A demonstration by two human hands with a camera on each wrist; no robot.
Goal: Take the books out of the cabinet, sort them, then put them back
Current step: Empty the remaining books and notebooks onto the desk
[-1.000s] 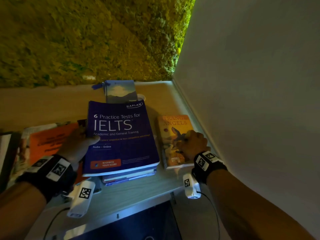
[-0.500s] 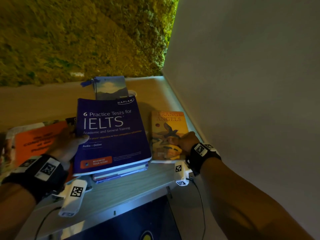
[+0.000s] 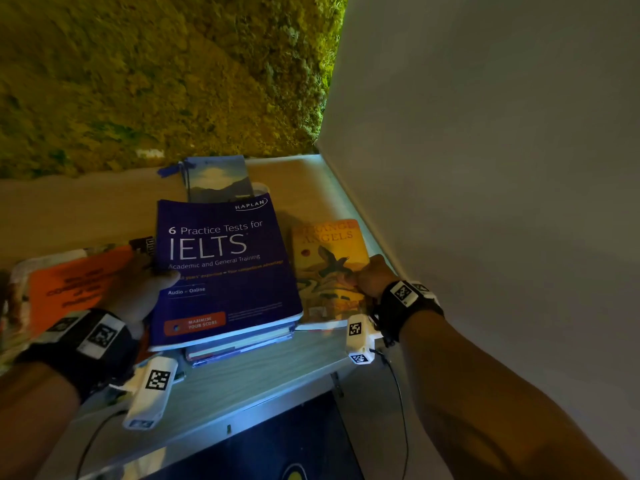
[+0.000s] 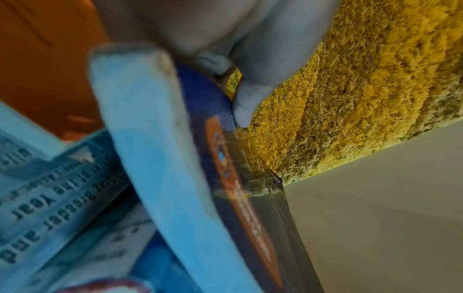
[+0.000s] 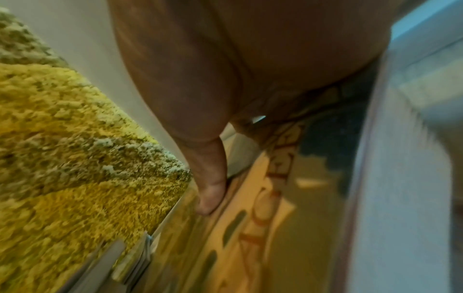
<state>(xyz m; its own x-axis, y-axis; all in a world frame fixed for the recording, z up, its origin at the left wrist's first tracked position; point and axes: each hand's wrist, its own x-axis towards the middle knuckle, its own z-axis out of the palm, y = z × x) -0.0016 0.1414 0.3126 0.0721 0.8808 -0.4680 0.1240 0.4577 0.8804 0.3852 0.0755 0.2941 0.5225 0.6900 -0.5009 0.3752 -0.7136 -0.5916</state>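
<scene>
A thick blue IELTS book (image 3: 225,265) tops a small stack on the wooden top (image 3: 263,372). My left hand (image 3: 145,285) grips its left edge, thumb on the cover; the left wrist view shows that blue IELTS book (image 4: 160,178) lifted and bowed, my thumb on its cover. To its right lies a yellow Strange Angels book (image 3: 325,265). My right hand (image 3: 370,278) holds that book's right edge, thumb on the cover. In the right wrist view the yellow book (image 5: 250,228) sits under my thumb. My fingers beneath both books are hidden.
An orange-covered book (image 3: 76,285) lies at the left over other papers. A blue landscape book (image 3: 218,178) lies behind the stack. A mossy green-yellow wall (image 3: 156,74) stands at the back and a plain white wall (image 3: 485,168) closes the right side.
My right hand has slid down the yellow book toward its near right edge. The left hand keeps its hold on the blue book. The head view has shifted slightly.
</scene>
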